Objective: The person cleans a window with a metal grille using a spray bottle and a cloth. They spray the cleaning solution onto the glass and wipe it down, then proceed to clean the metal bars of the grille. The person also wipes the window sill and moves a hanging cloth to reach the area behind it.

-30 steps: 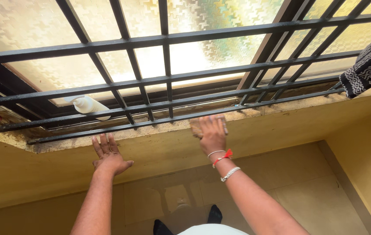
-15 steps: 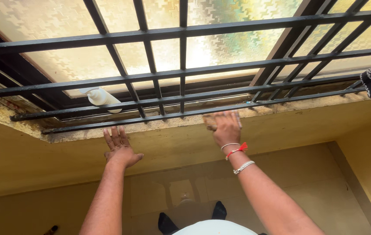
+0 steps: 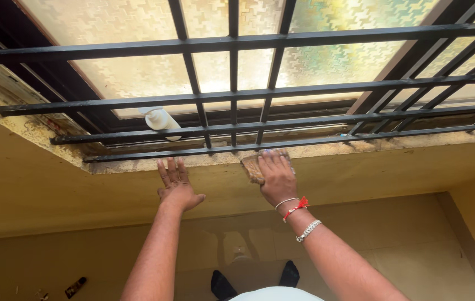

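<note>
Two bare hands press against the yellow wall just under a window ledge [image 3: 360,149]. The left hand [image 3: 177,187] lies flat and open on the wall face, fingers spread upward, its fingertips just below the ledge's front edge; its grip holds nothing. The right hand [image 3: 275,177], wearing bracelets and a red thread at the wrist, presses a tan cloth [image 3: 252,167] against the ledge's front edge, fingers lying over the cloth, whose left part shows beside the hand. Black metal window bars [image 3: 232,89] run above the ledge in front of frosted patterned glass. A white spray bottle [image 3: 162,121] lies behind the bars, toward the ledge's left end, well apart from the cloth.
</note>
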